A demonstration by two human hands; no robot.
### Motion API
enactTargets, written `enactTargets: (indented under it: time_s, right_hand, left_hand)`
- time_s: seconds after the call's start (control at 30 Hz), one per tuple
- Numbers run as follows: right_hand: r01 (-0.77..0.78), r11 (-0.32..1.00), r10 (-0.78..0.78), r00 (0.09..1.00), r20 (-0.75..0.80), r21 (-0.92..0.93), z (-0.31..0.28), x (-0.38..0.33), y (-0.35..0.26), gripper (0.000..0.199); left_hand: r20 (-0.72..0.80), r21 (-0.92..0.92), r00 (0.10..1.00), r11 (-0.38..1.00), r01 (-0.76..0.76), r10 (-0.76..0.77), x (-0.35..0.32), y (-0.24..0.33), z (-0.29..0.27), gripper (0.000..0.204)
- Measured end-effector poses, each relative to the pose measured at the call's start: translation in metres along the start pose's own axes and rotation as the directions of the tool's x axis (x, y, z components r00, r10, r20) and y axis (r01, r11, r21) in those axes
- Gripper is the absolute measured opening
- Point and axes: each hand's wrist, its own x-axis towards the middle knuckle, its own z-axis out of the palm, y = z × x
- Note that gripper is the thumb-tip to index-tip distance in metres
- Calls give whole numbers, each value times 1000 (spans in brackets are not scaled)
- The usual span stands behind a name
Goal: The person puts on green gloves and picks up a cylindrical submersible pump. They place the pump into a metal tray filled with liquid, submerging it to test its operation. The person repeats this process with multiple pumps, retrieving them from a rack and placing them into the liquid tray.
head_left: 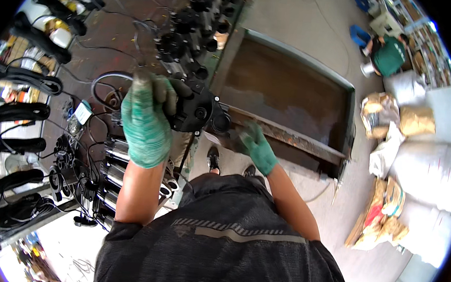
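Note:
My left hand (148, 115), in a green knit glove with dark fingertips, is closed around a black plastic housing (196, 109). This housing has small bolts at its corners and a round stub (220, 122) on its right side. My right hand (258, 148), also in a green glove, is just right of the stub, apart from the housing. Motion smears its fingers, so I cannot make out whether they hold anything. Below my left hand lie several shiny metal cylinders (114, 173) with black ends, partly hidden by my forearm.
Beyond the bench (112, 31) edge stands a metal tank (296, 47) of brownish liquid. Black-topped units (183, 37) line the bench's far side. Cable bundles (26, 80) hang along the left. A co-worker in a green shirt (388, 57) crouches at far right, near sacks (417, 121).

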Motion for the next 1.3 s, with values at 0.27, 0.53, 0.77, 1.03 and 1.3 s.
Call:
enactTargets:
  time_s: [0.27,0.53,0.77,1.03,1.3]
  right_hand:
    - [-13,890,-101,969,-225,-455,-74,-51,-42,41]
    - [-247,379,-172,928,-330,-892,-135,-52,-79,41]
    - [-237,262,-160,945,-284,-935,-127,-38,-86,45]
    - [-203,930,-11,818,-575,-307,-189,-94,-37,36]
    - [-613,674,-298,285,-911,-412,-373,-159,39,51]
  left_hand:
    - [11,-117,953,946,301,-302,-36,-130,-27,31]
    - [-200,258,657,608,751,-727,-99,-305,-75,38]
    - [-288,774,642,221,593,-710,-78,-316,-82,52]
    - [103,798,853,555,237,-512,-109,-287,-53,45]
    - [157,820,844,544,178,-512,-132,-289,-18,70]
